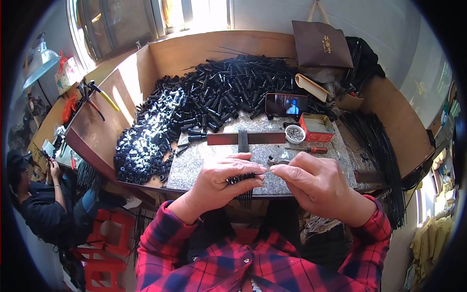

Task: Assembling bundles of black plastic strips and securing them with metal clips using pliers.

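My left hand (224, 177) is closed around a bundle of thin black rods (243, 141), which lies across a reddish-brown bar (221, 138) and hangs past the table's front edge. Dark, ridged ends show between the thumb and fingers. Just to the right, my right hand (316, 182) is closed in a pinch on a small metal piece (278, 161) that sticks out toward the left hand. Its exact kind is hidden by the fingers. Beyond the right hand stands a white round cup (295, 134) of tiny metal parts.
A large heap of black tubular parts (214, 92) fills the back and left of the walled bench. A phone (286, 104), a red box (316, 127) and a red-handled tool (311, 150) lie at right, near long black rods (377, 146). Another person (44, 199) sits at far left.
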Motion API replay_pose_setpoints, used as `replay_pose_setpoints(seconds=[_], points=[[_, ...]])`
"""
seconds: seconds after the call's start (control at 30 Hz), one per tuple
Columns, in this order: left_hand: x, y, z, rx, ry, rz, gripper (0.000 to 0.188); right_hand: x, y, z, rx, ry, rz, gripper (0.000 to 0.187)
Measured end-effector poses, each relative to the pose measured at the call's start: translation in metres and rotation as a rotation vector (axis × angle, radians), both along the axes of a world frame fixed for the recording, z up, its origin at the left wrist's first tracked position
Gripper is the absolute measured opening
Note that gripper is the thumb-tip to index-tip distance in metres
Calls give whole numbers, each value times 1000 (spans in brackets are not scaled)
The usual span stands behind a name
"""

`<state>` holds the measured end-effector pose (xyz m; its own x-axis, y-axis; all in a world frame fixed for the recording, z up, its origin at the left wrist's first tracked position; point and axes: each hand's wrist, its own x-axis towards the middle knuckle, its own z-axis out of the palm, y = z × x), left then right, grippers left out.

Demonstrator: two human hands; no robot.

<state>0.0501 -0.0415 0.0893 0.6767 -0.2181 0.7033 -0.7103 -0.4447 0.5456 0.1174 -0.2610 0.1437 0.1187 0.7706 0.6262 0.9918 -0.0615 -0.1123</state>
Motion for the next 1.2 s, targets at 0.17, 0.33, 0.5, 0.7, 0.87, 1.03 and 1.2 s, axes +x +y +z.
replay_pose_setpoints(seconds=[0.17, 0.33, 0.5, 0.7, 0.87, 1.03, 1.2], points=[[-2, -1, -1, 4, 16, -13, 22, -3, -2, 4, -34, 21, -5, 34], [-1, -4, 0, 21, 22, -19, 21, -7, -4, -1, 81, 94, -63, 27], [1, -6, 2, 35, 1, -26, 21, -2, -9, 6, -1, -28, -14, 25], [2, -6, 2, 117, -48, -3, 26, -2, -7, 14, -49, -106, 39, 27], [3, -6, -3, 132, -111, 8, 34, -6, -5, 13, -37, -36, 79, 28], [5, -5, -7, 114, -131, -17, 38, -3, 6, 16, -73, 98, 178, 27], [7, -5, -16, 121, -101, -54, 41, -11, 21, 16, -72, 406, 163, 30]])
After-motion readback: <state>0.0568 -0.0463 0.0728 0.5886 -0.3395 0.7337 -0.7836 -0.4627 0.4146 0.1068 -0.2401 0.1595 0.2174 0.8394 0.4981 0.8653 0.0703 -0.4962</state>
